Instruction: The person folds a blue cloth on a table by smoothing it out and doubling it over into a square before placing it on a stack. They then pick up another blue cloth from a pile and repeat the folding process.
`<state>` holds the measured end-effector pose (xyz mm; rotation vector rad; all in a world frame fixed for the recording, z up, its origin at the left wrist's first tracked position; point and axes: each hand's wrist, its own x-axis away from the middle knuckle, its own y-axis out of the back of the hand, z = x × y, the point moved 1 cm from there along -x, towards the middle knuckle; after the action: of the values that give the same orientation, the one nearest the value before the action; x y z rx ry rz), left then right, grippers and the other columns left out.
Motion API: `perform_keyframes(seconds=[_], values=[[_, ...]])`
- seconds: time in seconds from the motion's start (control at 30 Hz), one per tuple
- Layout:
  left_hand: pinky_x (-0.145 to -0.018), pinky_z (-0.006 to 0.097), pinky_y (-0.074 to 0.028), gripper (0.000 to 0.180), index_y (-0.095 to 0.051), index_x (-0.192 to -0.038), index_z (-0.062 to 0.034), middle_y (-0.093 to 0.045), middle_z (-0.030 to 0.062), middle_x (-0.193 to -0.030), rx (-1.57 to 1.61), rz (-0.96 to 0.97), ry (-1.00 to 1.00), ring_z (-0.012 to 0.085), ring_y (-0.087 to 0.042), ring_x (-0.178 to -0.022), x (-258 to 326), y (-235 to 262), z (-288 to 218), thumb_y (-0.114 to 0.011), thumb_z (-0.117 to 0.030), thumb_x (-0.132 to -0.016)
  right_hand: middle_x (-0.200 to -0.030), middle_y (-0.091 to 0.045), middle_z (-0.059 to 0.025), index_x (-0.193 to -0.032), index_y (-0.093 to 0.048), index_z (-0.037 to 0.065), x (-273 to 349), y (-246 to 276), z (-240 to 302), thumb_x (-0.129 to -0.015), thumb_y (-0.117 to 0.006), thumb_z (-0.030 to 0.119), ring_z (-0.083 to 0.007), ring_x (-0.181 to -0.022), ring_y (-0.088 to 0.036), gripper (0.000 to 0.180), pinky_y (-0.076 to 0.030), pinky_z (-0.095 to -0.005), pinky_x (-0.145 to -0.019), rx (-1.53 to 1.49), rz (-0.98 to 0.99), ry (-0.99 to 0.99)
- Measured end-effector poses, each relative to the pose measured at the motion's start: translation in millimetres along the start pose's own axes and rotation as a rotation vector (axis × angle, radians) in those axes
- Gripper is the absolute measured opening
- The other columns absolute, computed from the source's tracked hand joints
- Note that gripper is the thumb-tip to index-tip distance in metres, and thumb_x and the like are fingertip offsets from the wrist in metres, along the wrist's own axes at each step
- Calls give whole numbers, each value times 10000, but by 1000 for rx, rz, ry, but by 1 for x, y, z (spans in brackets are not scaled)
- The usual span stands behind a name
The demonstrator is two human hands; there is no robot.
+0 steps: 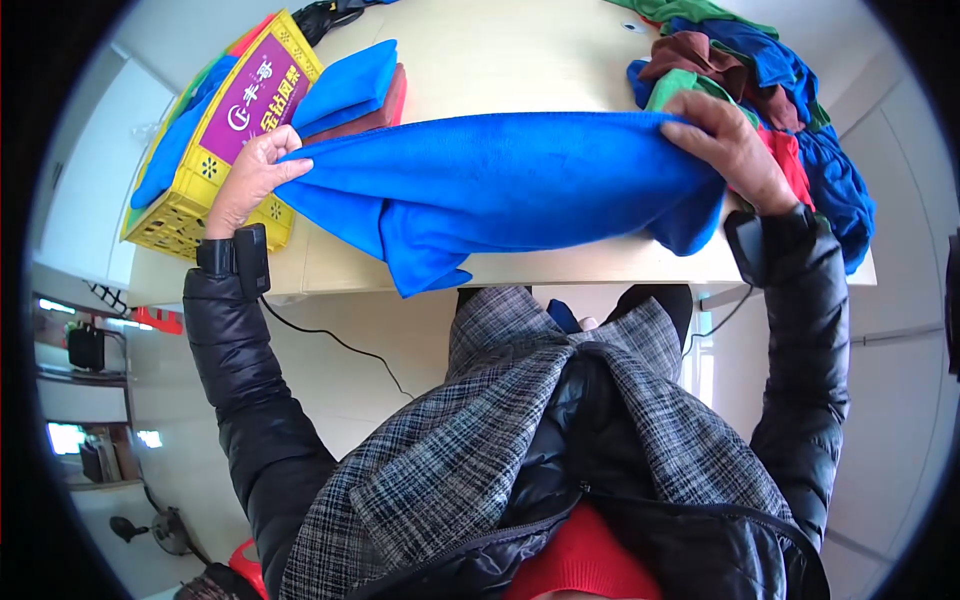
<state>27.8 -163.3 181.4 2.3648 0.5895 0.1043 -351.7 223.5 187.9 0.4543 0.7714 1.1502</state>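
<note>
A blue cloth towel (pixel 500 180) is stretched sideways between my two hands, above the near part of the table. My left hand (pixel 255 178) pinches one corner between thumb and fingers. The far edge's other end is gripped by my right hand (pixel 728 145). Between them the top edge runs nearly straight, while the lower part hangs in loose folds near the table's front edge. Behind my left hand, a folded blue towel (pixel 348 85) lies on a folded brown one (pixel 365 132). Close to my right hand is a heap of rumpled towels (pixel 775 70) in blue, green, brown and red.
At the left stands a yellow plastic crate (pixel 185 225) with a purple panel, holding coloured cloths. The pale table (pixel 480 60) spans the far side. A cable (pixel 340 345) hangs from the device on my left wrist. Shelves (pixel 85 400) and a small fan (pixel 170 530) are at lower left.
</note>
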Motion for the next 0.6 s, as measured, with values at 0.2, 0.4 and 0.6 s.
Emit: perform_keyframes(seconds=[0.2,0.4,0.6], values=[[-729,213,-426,148,-567,-915,-80,-538,-69,-850,-97,-129,85,25,-518,-822,2,18,20,-712,-98,-894,-868,-548,47,-1003,-636,27,33,21,-51,-931,-686,83,-48,-857,-517,104,-428,-212,-804,44,67,-193],[-782,217,-452,132,-601,-957,-50,-580,-54,-889,-149,-234,37,37,-543,-857,1,42,43,-712,-95,-903,-871,-567,46,-1010,-645,16,55,44,-92,-923,-667,27,-48,-865,-531,91,-441,-214,-793,80,-34,-279],[-780,200,-427,82,-608,-957,-73,-552,-70,-905,-134,-293,26,14,-512,-867,5,66,41,-685,-95,-942,-887,-584,44,-1012,-646,11,71,57,-146,-929,-643,-8,-51,-863,-541,85,-459,-221,-803,204,-134,-203]])
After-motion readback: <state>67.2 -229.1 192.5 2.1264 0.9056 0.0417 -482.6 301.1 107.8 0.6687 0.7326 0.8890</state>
